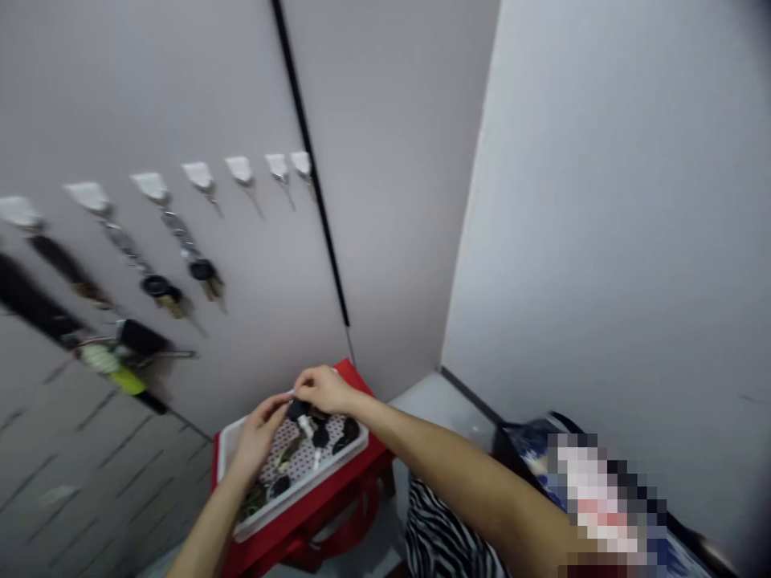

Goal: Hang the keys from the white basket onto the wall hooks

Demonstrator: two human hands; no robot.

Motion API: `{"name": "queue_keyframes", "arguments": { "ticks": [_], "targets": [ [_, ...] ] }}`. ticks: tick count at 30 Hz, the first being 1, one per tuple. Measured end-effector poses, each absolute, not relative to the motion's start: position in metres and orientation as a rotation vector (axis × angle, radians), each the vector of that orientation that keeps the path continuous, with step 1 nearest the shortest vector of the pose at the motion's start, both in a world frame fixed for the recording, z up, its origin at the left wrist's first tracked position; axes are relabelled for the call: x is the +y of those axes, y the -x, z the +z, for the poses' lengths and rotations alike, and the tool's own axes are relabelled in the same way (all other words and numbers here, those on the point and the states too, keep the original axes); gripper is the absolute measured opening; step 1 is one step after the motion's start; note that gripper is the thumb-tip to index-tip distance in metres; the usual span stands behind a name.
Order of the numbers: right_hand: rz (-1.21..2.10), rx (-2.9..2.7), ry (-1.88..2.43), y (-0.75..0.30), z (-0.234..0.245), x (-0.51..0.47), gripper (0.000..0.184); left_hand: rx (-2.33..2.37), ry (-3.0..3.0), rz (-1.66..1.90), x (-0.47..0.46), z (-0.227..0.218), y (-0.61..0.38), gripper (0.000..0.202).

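Both my hands meet over a white tray [227, 446] that sits on a red stool [355, 376]. My right hand [322, 388] pinches a small black key fob [296, 412] from above. My left hand [258, 433] reaches in from the lower left, its fingers curled against the same fob. Several dark keys and fobs [337, 437] lie in the tray on a dotted liner.
A row of white wall hooks [198, 175] runs along the grey wall; some carry key bunches [201, 269], the right ones hang bare. A black strip [313, 185] runs down the wall. A zebra-patterned cloth [439, 538] and a dark bag [530, 449] lie at the lower right.
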State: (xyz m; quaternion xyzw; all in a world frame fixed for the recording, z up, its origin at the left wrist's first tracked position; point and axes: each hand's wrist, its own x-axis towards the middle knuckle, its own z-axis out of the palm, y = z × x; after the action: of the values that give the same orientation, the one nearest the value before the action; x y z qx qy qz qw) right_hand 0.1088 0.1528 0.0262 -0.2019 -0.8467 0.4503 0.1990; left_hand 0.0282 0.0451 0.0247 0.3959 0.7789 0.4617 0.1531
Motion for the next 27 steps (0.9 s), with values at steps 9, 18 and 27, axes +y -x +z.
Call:
{"name": "queue_keyframes", "arguments": {
  "ticks": [9,18,27],
  "targets": [
    [1.669,-2.147,0.361,-0.091,0.044,0.159,0.013,2.057,-1.167,1.563,0.057,0.047,-0.009,0.018],
    [1.431,-1.925,0.231,-0.056,0.149,0.179,0.009,2.194,-1.420,1.878,0.079,0.146,0.011,0.013],
    [1.311,-1.679,0.413,0.005,0.248,0.203,0.012,2.505,-1.594,1.891,0.107,0.224,0.034,0.031]
  ]
}}
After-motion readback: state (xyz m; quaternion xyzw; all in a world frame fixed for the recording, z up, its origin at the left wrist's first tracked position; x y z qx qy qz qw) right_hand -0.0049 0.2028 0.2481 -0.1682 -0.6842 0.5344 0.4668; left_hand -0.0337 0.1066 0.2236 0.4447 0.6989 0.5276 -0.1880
